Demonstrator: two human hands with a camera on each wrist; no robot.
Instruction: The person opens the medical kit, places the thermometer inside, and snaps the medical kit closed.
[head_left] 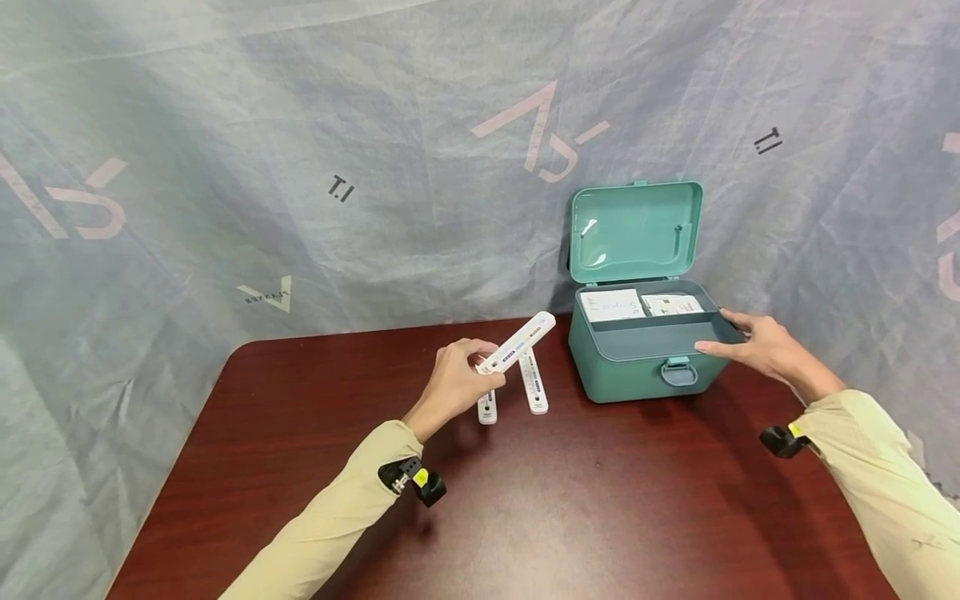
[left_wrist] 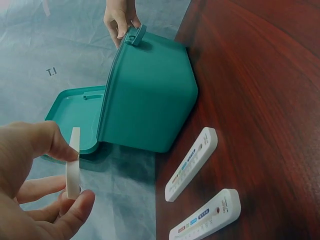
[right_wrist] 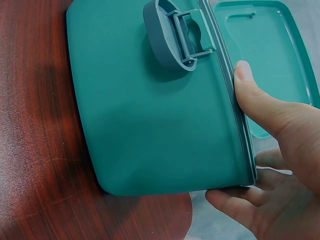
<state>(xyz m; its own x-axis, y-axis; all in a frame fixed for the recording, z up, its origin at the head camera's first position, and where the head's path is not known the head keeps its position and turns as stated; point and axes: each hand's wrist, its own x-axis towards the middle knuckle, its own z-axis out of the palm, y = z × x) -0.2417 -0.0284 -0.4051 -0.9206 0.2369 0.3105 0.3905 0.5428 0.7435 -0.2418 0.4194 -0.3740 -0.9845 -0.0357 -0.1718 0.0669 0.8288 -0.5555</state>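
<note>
My left hand (head_left: 459, 385) pinches a white thermometer (head_left: 523, 340) between thumb and fingers, above the table and tilted up to the right. In the left wrist view only the narrow edge of the held thermometer (left_wrist: 73, 172) shows. Two more white thermometers (head_left: 535, 385) (head_left: 487, 408), printed with scales and coloured labels, lie on the table beneath it. To the right stands a green storage box (head_left: 626, 377), its lid (head_left: 637, 229) raised. My right hand (head_left: 768, 346) grips the box's right front corner, thumb on the rim and fingers against the side.
Inside the box's top, white packs (head_left: 613, 305) (head_left: 672, 305) fill the rear compartments, and a grey tray (head_left: 652, 337) lies in front. A handle-like latch (head_left: 678, 373) hangs on the front. Grey cloth (head_left: 420, 167) hangs behind the dark red table (head_left: 570, 500).
</note>
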